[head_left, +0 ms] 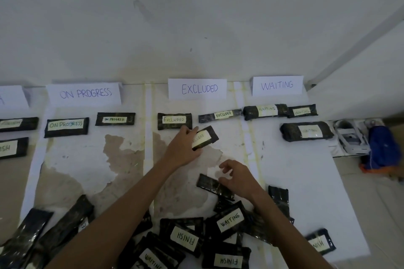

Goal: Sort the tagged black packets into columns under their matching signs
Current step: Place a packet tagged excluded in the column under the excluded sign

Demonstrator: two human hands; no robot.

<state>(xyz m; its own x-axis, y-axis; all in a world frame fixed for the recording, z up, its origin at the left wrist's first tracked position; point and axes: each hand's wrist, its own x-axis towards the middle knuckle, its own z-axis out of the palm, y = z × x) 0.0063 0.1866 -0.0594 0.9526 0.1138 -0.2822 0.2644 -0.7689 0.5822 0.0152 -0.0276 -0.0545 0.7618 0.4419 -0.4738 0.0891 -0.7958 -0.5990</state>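
My left hand (183, 146) grips a tilted packet (206, 137) tagged EXCLUDED, in the column under the EXCLUDED sign (197, 89), just below the left row packet (175, 120) of 2 there; my right hand (237, 179) curls over an untagged-side packet (213, 185) at the edge of the pile (185, 240); I cannot tell whether it grips.

Blue bag (382, 148) beside pale shoes (349, 137), far right

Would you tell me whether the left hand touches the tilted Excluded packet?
Touching: head view shows the left hand gripping the tilted packet by its edge.
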